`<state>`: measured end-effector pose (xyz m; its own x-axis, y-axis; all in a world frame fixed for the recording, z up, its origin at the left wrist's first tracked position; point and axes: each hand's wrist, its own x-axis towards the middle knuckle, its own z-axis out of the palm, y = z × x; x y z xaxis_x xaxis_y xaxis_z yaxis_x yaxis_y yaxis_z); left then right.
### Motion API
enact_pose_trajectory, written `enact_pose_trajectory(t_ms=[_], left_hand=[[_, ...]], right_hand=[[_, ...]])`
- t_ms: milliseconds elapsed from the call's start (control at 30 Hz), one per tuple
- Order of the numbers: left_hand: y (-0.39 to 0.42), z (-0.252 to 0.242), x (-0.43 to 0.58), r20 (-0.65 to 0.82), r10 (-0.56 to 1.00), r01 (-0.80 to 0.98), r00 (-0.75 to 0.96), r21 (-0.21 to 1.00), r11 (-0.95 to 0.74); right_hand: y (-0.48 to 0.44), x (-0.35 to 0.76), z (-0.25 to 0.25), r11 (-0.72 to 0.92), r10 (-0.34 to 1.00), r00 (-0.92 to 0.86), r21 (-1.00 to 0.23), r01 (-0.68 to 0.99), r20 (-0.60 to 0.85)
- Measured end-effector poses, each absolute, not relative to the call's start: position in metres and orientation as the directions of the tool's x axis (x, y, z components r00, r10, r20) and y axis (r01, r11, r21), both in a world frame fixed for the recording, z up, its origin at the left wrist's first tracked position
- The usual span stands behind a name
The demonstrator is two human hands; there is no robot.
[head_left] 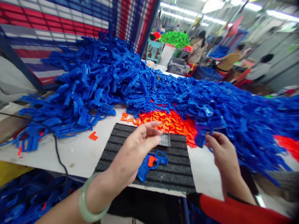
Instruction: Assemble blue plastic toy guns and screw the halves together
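My left hand [137,146] hovers over a black ribbed mat [177,174], fingers loosely spread and holding nothing. Just under it on the mat lies a blue toy gun half [153,164] with an orange trigger fitted. A small tray of tiny metal parts [165,140] sits at the mat's far edge by my fingertips. My right hand [220,149] reaches to the right of the mat and pinches a blue plastic piece [201,137] at the edge of the big blue pile [144,81]. A heap of orange triggers [173,123] lies behind the mat.
The white table [77,152] carries the blue pile from left to right. A black cable [57,152] runs over the left edge. More blue parts [28,199] lie below the table. Several people sit at work at the back right beside a green pile [176,39].
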<state>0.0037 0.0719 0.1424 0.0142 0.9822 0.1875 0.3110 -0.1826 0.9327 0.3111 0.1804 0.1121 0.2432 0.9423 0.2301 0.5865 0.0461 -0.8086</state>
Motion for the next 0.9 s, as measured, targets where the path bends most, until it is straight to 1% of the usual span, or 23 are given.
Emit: enact_pose_trajectory(t_ms=[33, 67, 100, 167, 200, 233, 267, 300, 333, 367, 400, 433, 467, 500, 567, 633, 733, 800, 833, 867, 900], left_hand=[[0.077, 0.136, 0.011, 0.136, 0.991, 0.234, 0.011, 0.963, -0.135], [0.08, 0.128, 0.019, 0.036, 0.999, 0.088, 0.015, 0.995, -0.037], [0.081, 0.119, 0.027, -0.074, 0.996, -0.054, 0.039, 0.996, 0.076], [0.078, 0.101, 0.039, -0.238, 0.961, -0.258, 0.142, 0.928, 0.268], [0.074, 0.094, 0.042, -0.279, 0.94, -0.303, 0.195, 0.895, 0.328], [0.069, 0.089, 0.043, -0.299, 0.926, -0.32, 0.232, 0.875, 0.363], [0.063, 0.085, 0.041, -0.311, 0.918, -0.317, 0.248, 0.869, 0.38], [0.057, 0.083, 0.037, -0.319, 0.916, -0.295, 0.242, 0.876, 0.382], [0.051, 0.081, 0.032, -0.329, 0.917, -0.263, 0.224, 0.886, 0.382], [0.045, 0.078, 0.026, -0.345, 0.915, -0.23, 0.208, 0.892, 0.389], [0.039, 0.075, 0.02, -0.366, 0.909, -0.201, 0.199, 0.892, 0.404], [0.032, 0.072, 0.015, -0.391, 0.898, -0.18, 0.202, 0.887, 0.426], [0.026, 0.068, 0.011, -0.414, 0.885, -0.167, 0.212, 0.877, 0.451], [0.02, 0.064, 0.009, -0.437, 0.871, -0.162, 0.224, 0.865, 0.475], [0.011, 0.058, 0.007, -0.47, 0.852, -0.171, 0.23, 0.843, 0.51], [0.004, 0.055, 0.01, -0.484, 0.849, -0.193, 0.212, 0.831, 0.522], [0.0, 0.055, 0.015, -0.476, 0.861, -0.222, 0.179, 0.833, 0.507], [-0.002, 0.055, 0.017, -0.463, 0.871, -0.187, 0.161, 0.853, 0.488], [-0.004, 0.054, 0.017, -0.439, 0.889, -0.128, 0.128, 0.882, 0.454], [-0.006, 0.052, 0.016, -0.388, 0.919, -0.031, 0.072, 0.92, 0.391], [-0.008, 0.05, 0.015, -0.302, 0.953, 0.105, 0.001, 0.948, 0.3]], right_hand=[[0.169, 0.294, 0.113, 0.101, 0.962, 0.189, -0.898, 0.428, 0.198], [0.158, 0.277, 0.111, 0.126, 0.977, 0.132, -0.953, 0.274, 0.167], [0.147, 0.262, 0.107, 0.112, 0.992, 0.044, -0.98, 0.163, 0.12], [0.129, 0.239, 0.096, 0.058, 0.99, -0.129, -0.996, 0.06, 0.05], [0.122, 0.232, 0.09, 0.032, 0.978, -0.207, -0.998, 0.047, 0.022], [0.116, 0.23, 0.085, 0.009, 0.962, -0.271, -0.998, 0.068, -0.01], [0.112, 0.231, 0.08, 0.0, 0.951, -0.306, -0.993, 0.121, -0.037], [0.109, 0.234, 0.076, 0.015, 0.955, -0.293, -0.98, 0.198, -0.045], [0.107, 0.24, 0.073, 0.059, 0.972, -0.237, -0.955, 0.291, -0.012], [0.107, 0.246, 0.07, 0.126, 0.983, -0.171, -0.912, 0.39, 0.063], [0.106, 0.253, 0.067, 0.21, 0.977, -0.129, -0.85, 0.483, 0.169], [0.106, 0.258, 0.064, 0.306, 0.951, -0.138, -0.772, 0.556, 0.277], [0.106, 0.263, 0.06, 0.408, 0.91, -0.209, -0.69, 0.597, 0.357], [0.105, 0.265, 0.057, 0.508, 0.861, -0.33, -0.616, 0.602, 0.387], [0.103, 0.266, 0.051, 0.664, 0.74, -0.573, -0.519, 0.538, 0.354], [0.101, 0.263, 0.046, 0.744, 0.645, -0.694, -0.471, 0.475, 0.319], [0.1, 0.256, 0.043, 0.771, 0.618, -0.726, -0.412, 0.485, 0.301], [0.101, 0.251, 0.042, 0.768, 0.628, -0.722, -0.384, 0.513, 0.291], [0.102, 0.248, 0.041, 0.766, 0.632, -0.718, -0.378, 0.52, 0.292], [0.103, 0.246, 0.04, 0.764, 0.636, -0.711, -0.377, 0.524, 0.299], [0.105, 0.243, 0.039, 0.761, 0.64, -0.701, -0.379, 0.526, 0.314]])
